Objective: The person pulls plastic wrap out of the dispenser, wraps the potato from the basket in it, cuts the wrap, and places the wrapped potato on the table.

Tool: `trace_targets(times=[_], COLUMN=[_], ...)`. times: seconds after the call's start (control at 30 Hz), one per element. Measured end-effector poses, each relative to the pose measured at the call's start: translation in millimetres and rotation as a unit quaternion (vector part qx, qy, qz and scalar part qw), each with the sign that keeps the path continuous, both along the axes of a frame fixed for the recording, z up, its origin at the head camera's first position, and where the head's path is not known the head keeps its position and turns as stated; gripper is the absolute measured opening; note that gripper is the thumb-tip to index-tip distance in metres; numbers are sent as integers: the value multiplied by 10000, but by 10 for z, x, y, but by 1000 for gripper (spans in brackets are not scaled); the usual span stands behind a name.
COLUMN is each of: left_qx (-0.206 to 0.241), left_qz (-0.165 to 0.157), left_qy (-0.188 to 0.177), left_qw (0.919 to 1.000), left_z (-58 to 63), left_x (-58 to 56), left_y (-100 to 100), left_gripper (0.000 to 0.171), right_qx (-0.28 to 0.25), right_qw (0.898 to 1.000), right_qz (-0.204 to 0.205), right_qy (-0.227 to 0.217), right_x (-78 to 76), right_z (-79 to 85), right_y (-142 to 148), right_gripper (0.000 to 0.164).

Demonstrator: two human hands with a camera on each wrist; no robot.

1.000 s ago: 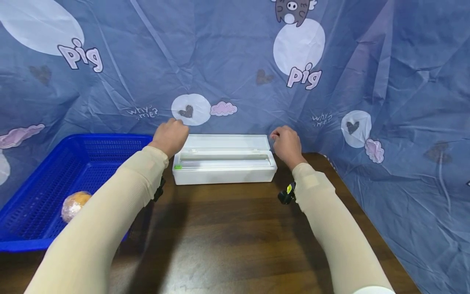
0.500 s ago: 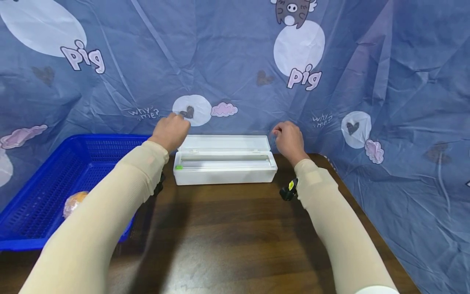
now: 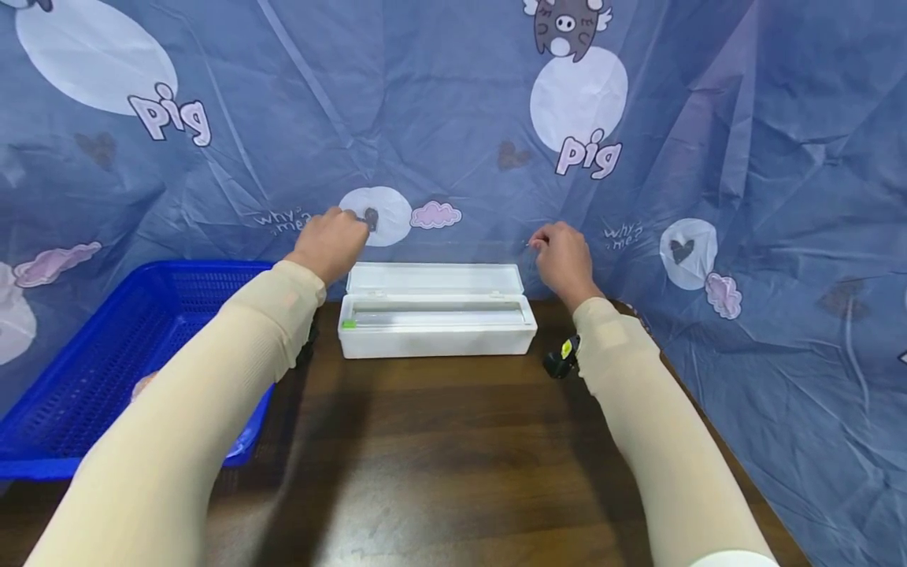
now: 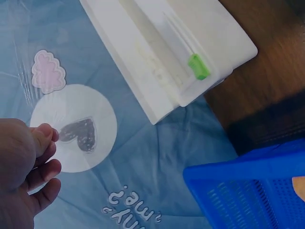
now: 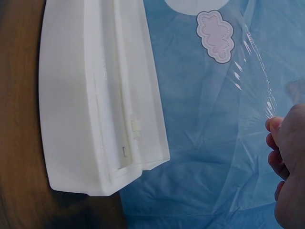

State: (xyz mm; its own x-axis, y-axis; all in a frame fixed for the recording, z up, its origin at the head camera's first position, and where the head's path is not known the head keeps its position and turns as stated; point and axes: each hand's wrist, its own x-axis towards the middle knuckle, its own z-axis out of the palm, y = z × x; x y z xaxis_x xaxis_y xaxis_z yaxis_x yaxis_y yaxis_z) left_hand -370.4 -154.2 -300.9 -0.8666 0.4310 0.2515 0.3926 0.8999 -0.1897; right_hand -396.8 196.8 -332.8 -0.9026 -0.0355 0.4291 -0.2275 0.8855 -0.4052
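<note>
Before one blue-grey printed fabric backdrop, one dark brown wooden table bears one long white plastic box with one raised lid and one small green plastic slider, and, to the left, one blue perforated plastic basket containing one orange-coloured item, mostly hidden by the cream left sleeve. One sheet of clear, thin plastic film spans two bare hands, above the raised lid. Left hand: thumb and index fingertips together, pinching the film, remaining fingers loosely curled; right hand: thumb and forefinger clamped on the film's gathered edge, remaining fingers curled
</note>
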Motion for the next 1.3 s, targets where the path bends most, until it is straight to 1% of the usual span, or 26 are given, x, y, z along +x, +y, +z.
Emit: trace_targets(times=[0.2, 0.4, 0.57, 0.73, 0.93, 1.13, 1.3], left_qx=[-37, 93, 175, 149, 99, 87, 43], left_qz=[1, -33, -77, -89, -93, -153, -166], left_qy=[49, 119, 177, 224, 223, 367, 419], left_qw=[10000, 9999, 9997, 9996, 9997, 9992, 9990], left_z=[86, 161, 204, 242, 304, 360, 431], left_x=[27, 54, 51, 36, 47, 55, 64], left_y=[17, 10, -1, -2, 6, 7, 22], left_gripper=[20, 23, 23, 23, 22, 21, 19], right_qx=[10, 14, 0, -19, -31, -48, -57], right_qw=[9999, 9999, 9998, 9995, 9992, 9990, 9987], right_qz=[-36, -32, -28, -18, -20, 3, 1], right_qy=[134, 136, 214, 308, 398, 449, 507], right_x=[13, 19, 21, 41, 54, 48, 55], right_z=[69, 128, 181, 234, 281, 328, 365], right_y=[13, 13, 8, 8, 19, 26, 34], right_gripper=[14, 14, 14, 14, 14, 14, 15])
